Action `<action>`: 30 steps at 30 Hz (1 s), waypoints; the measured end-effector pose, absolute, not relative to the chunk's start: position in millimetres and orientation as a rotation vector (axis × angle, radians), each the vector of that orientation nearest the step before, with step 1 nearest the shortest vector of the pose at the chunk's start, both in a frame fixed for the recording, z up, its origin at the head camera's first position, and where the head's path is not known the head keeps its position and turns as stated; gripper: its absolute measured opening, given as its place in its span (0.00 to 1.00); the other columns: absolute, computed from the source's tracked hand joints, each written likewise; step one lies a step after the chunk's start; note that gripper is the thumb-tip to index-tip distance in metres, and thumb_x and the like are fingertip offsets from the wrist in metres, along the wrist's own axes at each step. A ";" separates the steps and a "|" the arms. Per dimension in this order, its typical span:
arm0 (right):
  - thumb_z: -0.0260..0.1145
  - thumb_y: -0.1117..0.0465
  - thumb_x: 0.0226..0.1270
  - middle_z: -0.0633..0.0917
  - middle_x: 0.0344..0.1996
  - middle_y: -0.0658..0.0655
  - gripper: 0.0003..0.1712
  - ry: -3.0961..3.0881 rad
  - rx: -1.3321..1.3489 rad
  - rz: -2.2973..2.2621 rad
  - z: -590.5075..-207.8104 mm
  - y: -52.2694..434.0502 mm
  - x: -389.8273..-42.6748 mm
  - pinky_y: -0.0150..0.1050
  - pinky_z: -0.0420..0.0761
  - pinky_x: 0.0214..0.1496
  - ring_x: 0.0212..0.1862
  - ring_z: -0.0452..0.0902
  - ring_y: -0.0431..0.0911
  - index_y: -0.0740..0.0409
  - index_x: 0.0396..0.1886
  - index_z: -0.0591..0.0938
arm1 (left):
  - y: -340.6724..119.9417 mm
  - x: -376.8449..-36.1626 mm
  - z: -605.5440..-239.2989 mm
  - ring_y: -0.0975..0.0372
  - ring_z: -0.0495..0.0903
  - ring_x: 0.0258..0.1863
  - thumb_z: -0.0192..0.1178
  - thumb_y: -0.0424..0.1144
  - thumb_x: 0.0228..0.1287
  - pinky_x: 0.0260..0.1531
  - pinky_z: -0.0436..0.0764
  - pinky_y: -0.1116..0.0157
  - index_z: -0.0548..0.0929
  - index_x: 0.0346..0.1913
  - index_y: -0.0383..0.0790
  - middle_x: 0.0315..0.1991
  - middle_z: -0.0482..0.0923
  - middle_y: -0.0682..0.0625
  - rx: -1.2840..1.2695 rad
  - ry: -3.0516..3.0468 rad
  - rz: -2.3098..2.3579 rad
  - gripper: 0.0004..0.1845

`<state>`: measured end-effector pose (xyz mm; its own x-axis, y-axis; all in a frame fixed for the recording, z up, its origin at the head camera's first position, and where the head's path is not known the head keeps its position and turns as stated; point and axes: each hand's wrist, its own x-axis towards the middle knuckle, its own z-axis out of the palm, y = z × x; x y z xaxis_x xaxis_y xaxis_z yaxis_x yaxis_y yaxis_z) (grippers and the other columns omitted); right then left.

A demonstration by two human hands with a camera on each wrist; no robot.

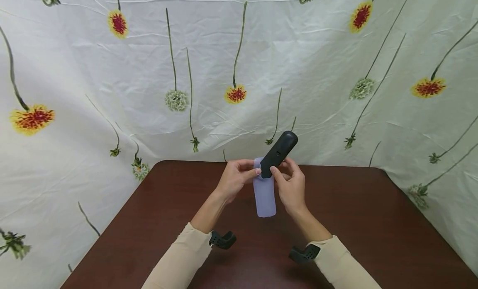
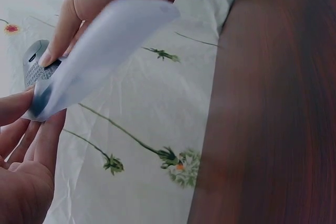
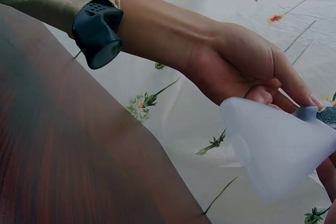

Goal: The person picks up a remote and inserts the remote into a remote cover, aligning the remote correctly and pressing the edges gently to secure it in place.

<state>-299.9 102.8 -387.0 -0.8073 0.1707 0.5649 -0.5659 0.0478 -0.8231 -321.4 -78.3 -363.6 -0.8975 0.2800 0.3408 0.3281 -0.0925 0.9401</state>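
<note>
A black remote control (image 1: 281, 151) with rounded ends slants up to the right, its lower end at the mouth of a translucent, pale lilac sleeve-like cover (image 1: 265, 200). My left hand (image 1: 234, 178) pinches the cover near its mouth, thumb in front. With thumb and fingers my right hand (image 1: 292, 187) grips the remote's lower part beside the cover's edge. In the left wrist view, small print shows on the remote (image 2: 35, 59), and its dark end shows through the cover (image 2: 110, 51). The cover (image 3: 278, 145) hides part of the fingers in the right wrist view.
Both hands are raised above a dark reddish-brown table (image 1: 246, 256). Behind its far edge hangs a white cloth (image 1: 209, 65) printed with flowers. Black wrist devices (image 1: 223, 240) sit at both sleeve cuffs.
</note>
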 end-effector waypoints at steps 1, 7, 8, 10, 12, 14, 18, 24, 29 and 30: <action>0.71 0.68 0.71 0.84 0.45 0.63 0.27 -1.801 0.400 1.816 -386.8 103.3 -300.2 0.32 0.84 0.34 0.30 0.86 0.43 0.65 0.68 0.76 | -78.3 -321.8 -363.9 0.56 0.87 0.42 0.66 0.25 0.69 0.46 0.86 0.55 0.84 0.56 0.23 0.47 0.85 0.38 -0.702 -2.090 -2.192 0.15; 0.71 0.69 0.71 0.85 0.43 0.66 0.30 -1.834 0.432 1.837 -385.2 107.6 -302.7 0.35 0.86 0.33 0.31 0.87 0.44 0.62 0.71 0.75 | -78.9 -322.8 -363.7 0.54 0.87 0.43 0.66 0.26 0.69 0.46 0.86 0.52 0.84 0.55 0.23 0.49 0.85 0.37 -0.671 -2.064 -2.232 0.15; 0.70 0.69 0.71 0.85 0.43 0.66 0.30 -1.850 0.438 1.833 -384.7 108.5 -302.9 0.37 0.87 0.33 0.32 0.87 0.45 0.62 0.71 0.75 | -79.1 -322.8 -363.3 0.53 0.87 0.43 0.66 0.26 0.69 0.46 0.86 0.51 0.84 0.55 0.23 0.49 0.85 0.37 -0.668 -2.065 -2.233 0.15; 0.70 0.69 0.71 0.85 0.42 0.66 0.31 -1.888 0.451 1.812 -384.0 110.3 -303.2 0.42 0.88 0.34 0.33 0.88 0.47 0.61 0.72 0.75 | -79.8 -323.3 -363.0 0.52 0.88 0.44 0.66 0.26 0.69 0.46 0.85 0.51 0.85 0.55 0.23 0.49 0.85 0.37 -0.673 -2.074 -2.223 0.15; 0.71 0.69 0.71 0.86 0.42 0.65 0.32 -1.935 0.473 1.777 -382.7 111.8 -303.3 0.48 0.88 0.34 0.35 0.88 0.51 0.61 0.73 0.74 | -80.5 -323.8 -362.5 0.51 0.88 0.44 0.66 0.26 0.69 0.46 0.86 0.51 0.85 0.55 0.23 0.49 0.85 0.37 -0.683 -2.088 -2.205 0.15; 0.71 0.69 0.71 0.86 0.42 0.66 0.33 -1.985 0.496 1.745 -381.2 113.2 -303.2 0.54 0.88 0.35 0.35 0.88 0.53 0.62 0.74 0.74 | -81.5 -324.3 -361.9 0.51 0.88 0.44 0.66 0.27 0.69 0.46 0.86 0.51 0.85 0.55 0.24 0.49 0.85 0.37 -0.687 -2.103 -2.189 0.14; 0.71 0.71 0.70 0.85 0.42 0.67 0.35 -2.078 0.544 1.727 -378.3 115.8 -302.8 0.59 0.86 0.36 0.34 0.87 0.56 0.66 0.74 0.71 | -81.8 -325.3 -360.7 0.53 0.87 0.43 0.66 0.26 0.69 0.45 0.86 0.53 0.85 0.54 0.23 0.49 0.85 0.37 -0.709 -2.120 -2.164 0.14; 0.70 0.70 0.71 0.82 0.49 0.68 0.35 -2.193 0.558 1.733 -375.1 120.5 -303.9 0.61 0.86 0.40 0.40 0.87 0.59 0.67 0.75 0.70 | -79.9 -326.1 -361.3 0.55 0.88 0.42 0.65 0.24 0.69 0.44 0.87 0.53 0.84 0.54 0.22 0.48 0.86 0.37 -0.739 -2.145 -2.137 0.13; 0.71 0.65 0.71 0.76 0.65 0.67 0.39 -2.275 0.546 1.822 -371.3 127.0 -306.9 0.61 0.84 0.49 0.47 0.86 0.59 0.64 0.78 0.66 | -79.8 -326.7 -362.6 0.52 0.88 0.44 0.63 0.24 0.71 0.48 0.85 0.49 0.82 0.55 0.22 0.48 0.85 0.37 -0.757 -2.162 -2.143 0.13; 0.71 0.64 0.72 0.76 0.64 0.67 0.38 -2.290 0.556 1.855 -370.1 128.5 -307.9 0.62 0.83 0.51 0.48 0.86 0.58 0.63 0.78 0.67 | -79.9 -326.7 -362.7 0.52 0.88 0.44 0.63 0.24 0.71 0.49 0.85 0.48 0.82 0.55 0.22 0.48 0.85 0.37 -0.761 -2.166 -2.146 0.13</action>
